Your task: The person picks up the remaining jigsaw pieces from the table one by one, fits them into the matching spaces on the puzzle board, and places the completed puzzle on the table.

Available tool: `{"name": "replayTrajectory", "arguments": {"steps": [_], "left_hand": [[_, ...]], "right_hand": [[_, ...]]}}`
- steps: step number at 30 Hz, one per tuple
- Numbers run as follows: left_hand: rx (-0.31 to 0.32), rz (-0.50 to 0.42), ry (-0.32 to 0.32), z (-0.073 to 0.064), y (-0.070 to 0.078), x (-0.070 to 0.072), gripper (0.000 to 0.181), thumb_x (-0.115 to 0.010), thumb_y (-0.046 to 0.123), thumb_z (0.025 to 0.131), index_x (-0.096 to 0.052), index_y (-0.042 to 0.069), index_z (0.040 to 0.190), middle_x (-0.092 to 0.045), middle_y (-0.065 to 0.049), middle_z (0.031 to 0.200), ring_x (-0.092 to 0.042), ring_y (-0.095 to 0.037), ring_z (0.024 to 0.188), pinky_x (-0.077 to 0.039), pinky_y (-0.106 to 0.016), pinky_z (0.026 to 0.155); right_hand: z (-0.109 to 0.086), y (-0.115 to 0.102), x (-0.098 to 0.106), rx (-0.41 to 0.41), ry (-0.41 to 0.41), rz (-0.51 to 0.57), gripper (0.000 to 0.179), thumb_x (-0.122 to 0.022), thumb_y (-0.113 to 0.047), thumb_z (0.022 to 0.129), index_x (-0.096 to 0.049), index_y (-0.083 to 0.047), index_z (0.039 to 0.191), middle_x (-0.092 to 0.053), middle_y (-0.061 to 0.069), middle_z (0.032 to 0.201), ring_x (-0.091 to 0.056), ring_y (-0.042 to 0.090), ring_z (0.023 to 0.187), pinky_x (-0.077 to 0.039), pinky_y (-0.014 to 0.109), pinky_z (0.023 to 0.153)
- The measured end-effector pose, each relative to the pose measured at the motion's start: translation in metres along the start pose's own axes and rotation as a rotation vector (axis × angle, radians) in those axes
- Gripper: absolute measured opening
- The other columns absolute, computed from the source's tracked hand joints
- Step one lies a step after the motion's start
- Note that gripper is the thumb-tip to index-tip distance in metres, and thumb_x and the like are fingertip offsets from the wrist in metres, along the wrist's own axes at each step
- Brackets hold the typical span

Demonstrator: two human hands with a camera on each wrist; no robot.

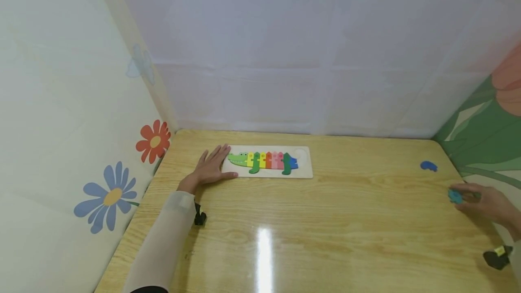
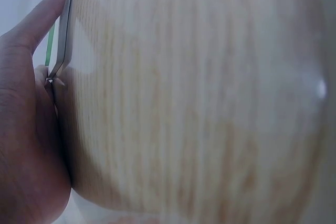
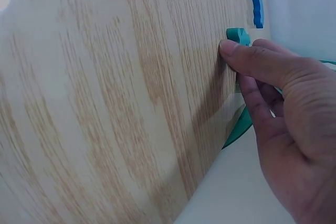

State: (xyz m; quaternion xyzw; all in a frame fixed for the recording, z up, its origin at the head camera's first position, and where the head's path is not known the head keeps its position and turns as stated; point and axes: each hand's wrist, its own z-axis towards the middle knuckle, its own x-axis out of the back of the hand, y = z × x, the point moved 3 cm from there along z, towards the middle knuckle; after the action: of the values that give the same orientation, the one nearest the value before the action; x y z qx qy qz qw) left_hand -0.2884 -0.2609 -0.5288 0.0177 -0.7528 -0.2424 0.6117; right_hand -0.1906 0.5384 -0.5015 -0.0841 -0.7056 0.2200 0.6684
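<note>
A pale puzzle board [image 1: 270, 174] lies near the back of the table with a crocodile of coloured pieces [image 1: 260, 160] set in it. At the crocodile's tail end, right of a blue piece [image 1: 294, 163], the board shows bare wood. My left hand [image 1: 209, 167] rests at the board's left end, fingers spread, thumb along its front edge [image 2: 50, 17]. Far to the right, my right hand [image 1: 484, 200] pinches a teal puzzle piece [image 1: 455, 196] between thumb and fingers, close over the table. The same teal piece [image 3: 238, 35] shows at the fingertips in the right wrist view.
A dark blue puzzle piece [image 1: 429, 166] lies on the table [image 1: 346, 220] behind the right hand. White cloth [image 1: 260, 58] stands along the back, and flower-printed panels [image 1: 110, 196] flank the left and right sides.
</note>
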Motion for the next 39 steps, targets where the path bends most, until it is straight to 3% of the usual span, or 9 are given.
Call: {"name": "replayTrajectory", "arguments": {"steps": [2,9,13,16,21,28,31,35,39], "left_hand": [[-0.005,-0.009,0.004,0.001,-0.003,-0.002,0.116,-0.064,0.073,0.091,-0.01,0.008,0.171,-0.006,-0.013,0.179,-0.001,-0.035,0.165,0.006,-0.063,0.127],[-0.014,-0.025,0.009,0.003,-0.007,-0.005,0.117,-0.064,0.075,0.09,-0.01,0.009,0.171,-0.005,-0.012,0.179,-0.001,-0.035,0.165,0.007,-0.063,0.127],[-0.014,-0.03,0.01,0.005,-0.01,-0.008,0.116,-0.065,0.073,0.091,-0.01,0.01,0.172,-0.005,-0.011,0.179,0.0,-0.034,0.165,0.008,-0.062,0.127],[-0.011,-0.029,0.007,0.006,-0.01,-0.008,0.116,-0.065,0.072,0.091,-0.009,0.011,0.172,-0.004,-0.011,0.179,0.001,-0.033,0.165,0.009,-0.062,0.127],[-0.014,-0.031,0.012,0.006,-0.009,-0.007,0.119,-0.064,0.076,0.089,-0.011,0.009,0.171,-0.006,-0.012,0.179,0.0,-0.035,0.165,0.009,-0.063,0.127],[-0.013,-0.033,0.014,0.003,-0.008,-0.006,0.12,-0.061,0.08,0.089,-0.011,0.009,0.171,-0.006,-0.012,0.179,-0.001,-0.035,0.165,0.008,-0.062,0.127],[-0.018,-0.032,0.023,0.001,-0.005,-0.005,0.121,-0.059,0.082,0.088,-0.012,0.008,0.171,-0.007,-0.013,0.179,-0.001,-0.036,0.165,0.008,-0.063,0.127],[-0.025,-0.042,0.03,-0.001,-0.004,-0.003,0.122,-0.059,0.083,0.087,-0.013,0.007,0.171,-0.008,-0.015,0.178,-0.002,-0.037,0.165,0.008,-0.064,0.127],[-0.022,-0.036,0.026,0.0,-0.004,-0.004,0.12,-0.06,0.08,0.088,-0.012,0.008,0.171,-0.007,-0.013,0.179,-0.001,-0.036,0.165,0.008,-0.062,0.127]], "right_hand": [[0.0,0.001,0.0,-0.007,-0.004,-0.002,0.061,-0.091,-0.018,0.084,-0.063,0.012,0.129,-0.051,0.05,0.133,-0.058,-0.015,0.087,-0.058,0.027,0.064],[0.002,-0.001,0.001,-0.041,-0.023,-0.017,0.063,-0.09,-0.019,0.085,-0.061,0.015,0.129,-0.048,0.052,0.135,-0.067,0.058,0.101,-0.062,0.051,0.072],[0.002,-0.003,0.001,-0.092,-0.056,-0.002,0.067,-0.088,-0.021,0.088,-0.058,0.018,0.134,-0.042,0.054,0.139,-0.06,0.067,0.111,-0.059,0.06,0.077],[0.003,-0.004,0.002,-0.096,-0.055,0.0,0.067,-0.088,-0.022,0.088,-0.059,0.017,0.134,-0.042,0.054,0.139,-0.063,0.063,0.109,-0.063,0.047,0.073],[0.004,-0.006,0.004,-0.076,-0.029,-0.015,0.066,-0.091,-0.024,0.084,-0.063,0.016,0.129,-0.047,0.052,0.135,-0.076,0.016,0.085,-0.059,0.028,0.064],[0.008,-0.011,0.005,-0.041,0.007,0.006,0.061,-0.093,-0.023,0.082,-0.066,0.014,0.124,-0.052,0.049,0.132,-0.043,-0.026,0.081,-0.051,0.016,0.063],[0.009,-0.014,0.005,-0.026,0.027,0.002,0.057,-0.092,-0.022,0.083,-0.068,0.012,0.121,-0.056,0.047,0.129,-0.048,-0.021,0.083,-0.05,0.016,0.063],[0.012,-0.02,0.006,-0.024,0.038,-0.02,0.057,-0.092,-0.024,0.083,-0.069,0.011,0.121,-0.06,0.045,0.126,-0.074,0.018,0.088,-0.05,0.018,0.063],[0.014,-0.024,0.006,-0.045,0.029,-0.001,0.062,-0.093,-0.025,0.083,-0.068,0.013,0.124,-0.058,0.046,0.128,-0.067,-0.002,0.084,-0.052,0.02,0.062]]}}
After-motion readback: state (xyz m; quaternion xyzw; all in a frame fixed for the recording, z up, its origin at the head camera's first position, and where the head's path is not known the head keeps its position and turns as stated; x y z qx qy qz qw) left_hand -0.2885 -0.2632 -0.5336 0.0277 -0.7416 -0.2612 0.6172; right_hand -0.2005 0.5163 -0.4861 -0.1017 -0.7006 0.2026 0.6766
